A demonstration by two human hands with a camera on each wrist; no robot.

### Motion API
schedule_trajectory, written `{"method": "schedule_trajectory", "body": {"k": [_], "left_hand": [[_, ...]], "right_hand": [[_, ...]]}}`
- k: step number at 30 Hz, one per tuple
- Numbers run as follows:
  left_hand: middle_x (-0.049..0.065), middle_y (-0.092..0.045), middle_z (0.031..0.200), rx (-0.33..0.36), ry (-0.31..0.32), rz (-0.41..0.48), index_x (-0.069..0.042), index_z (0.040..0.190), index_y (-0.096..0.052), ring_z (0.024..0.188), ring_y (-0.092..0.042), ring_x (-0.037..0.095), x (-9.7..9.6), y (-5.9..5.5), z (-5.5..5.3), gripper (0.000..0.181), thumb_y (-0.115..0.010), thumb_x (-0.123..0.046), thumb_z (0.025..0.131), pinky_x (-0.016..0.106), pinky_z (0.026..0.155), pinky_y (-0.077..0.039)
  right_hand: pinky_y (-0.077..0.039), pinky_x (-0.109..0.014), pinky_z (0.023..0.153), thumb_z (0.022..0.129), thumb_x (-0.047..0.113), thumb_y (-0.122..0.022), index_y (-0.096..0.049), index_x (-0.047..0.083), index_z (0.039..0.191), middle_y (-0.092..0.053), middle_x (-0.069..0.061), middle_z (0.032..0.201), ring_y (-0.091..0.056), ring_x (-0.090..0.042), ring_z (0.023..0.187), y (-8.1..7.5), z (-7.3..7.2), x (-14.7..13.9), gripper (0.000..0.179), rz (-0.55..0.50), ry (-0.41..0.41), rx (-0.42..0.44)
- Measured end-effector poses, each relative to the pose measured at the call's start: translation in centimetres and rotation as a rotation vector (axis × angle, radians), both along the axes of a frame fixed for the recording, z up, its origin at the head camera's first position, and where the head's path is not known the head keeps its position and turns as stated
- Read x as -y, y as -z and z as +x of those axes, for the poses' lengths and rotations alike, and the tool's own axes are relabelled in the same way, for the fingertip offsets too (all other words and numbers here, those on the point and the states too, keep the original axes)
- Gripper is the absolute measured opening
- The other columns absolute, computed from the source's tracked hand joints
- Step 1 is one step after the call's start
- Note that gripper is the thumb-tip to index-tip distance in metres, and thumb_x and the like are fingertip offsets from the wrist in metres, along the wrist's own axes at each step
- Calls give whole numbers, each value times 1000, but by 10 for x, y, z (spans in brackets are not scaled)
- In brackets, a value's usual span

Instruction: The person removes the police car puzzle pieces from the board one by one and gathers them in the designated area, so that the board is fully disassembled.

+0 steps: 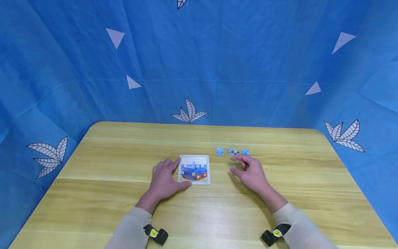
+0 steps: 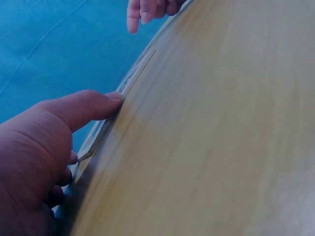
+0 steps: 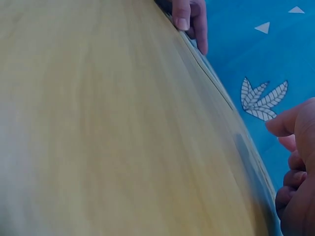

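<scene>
A square jigsaw puzzle board (image 1: 209,169) with a pale frame lies flat on the table, its lower part filled by a picture of a blue vehicle with red wheels. My left hand (image 1: 164,180) holds it at the left side, index finger by the upper left corner and thumb on the near edge. In the left wrist view the thumb (image 2: 96,105) lies against the board's edge. My right hand (image 1: 251,173) hovers to the right, thumb and index finger apart with nothing between them. Just beyond its fingertips lie several loose puzzle pieces (image 1: 219,151), blue with coloured patches.
The wooden table (image 1: 205,218) has rounded far corners. Behind and beside it hangs a blue cloth (image 1: 199,62) printed with white leaves and triangles. Black wrist cameras sit on both sleeves, low over the near part of the table.
</scene>
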State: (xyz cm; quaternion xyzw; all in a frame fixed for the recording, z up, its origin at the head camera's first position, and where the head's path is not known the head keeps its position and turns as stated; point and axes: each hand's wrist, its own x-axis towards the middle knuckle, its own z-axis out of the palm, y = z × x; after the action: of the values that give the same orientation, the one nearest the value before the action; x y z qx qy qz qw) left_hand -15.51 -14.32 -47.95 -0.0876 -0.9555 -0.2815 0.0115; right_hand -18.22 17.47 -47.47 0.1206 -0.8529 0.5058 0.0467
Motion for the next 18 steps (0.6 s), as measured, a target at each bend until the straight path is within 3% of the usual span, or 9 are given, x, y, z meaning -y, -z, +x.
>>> {"method": "schedule_trajectory", "body": {"k": [18], "left_hand": [[8,-56,119,8,-3,-9,-7,147,-50,105,-45,25,-1,-1,-1,101,-85,-58,67,44,90,-28]], "right_hand": [[-33,-29,65,80,2,-82,-73,4,108,-39,-8,73,-35,-17,66,-2,0,40,30,-60,-58,28]]}}
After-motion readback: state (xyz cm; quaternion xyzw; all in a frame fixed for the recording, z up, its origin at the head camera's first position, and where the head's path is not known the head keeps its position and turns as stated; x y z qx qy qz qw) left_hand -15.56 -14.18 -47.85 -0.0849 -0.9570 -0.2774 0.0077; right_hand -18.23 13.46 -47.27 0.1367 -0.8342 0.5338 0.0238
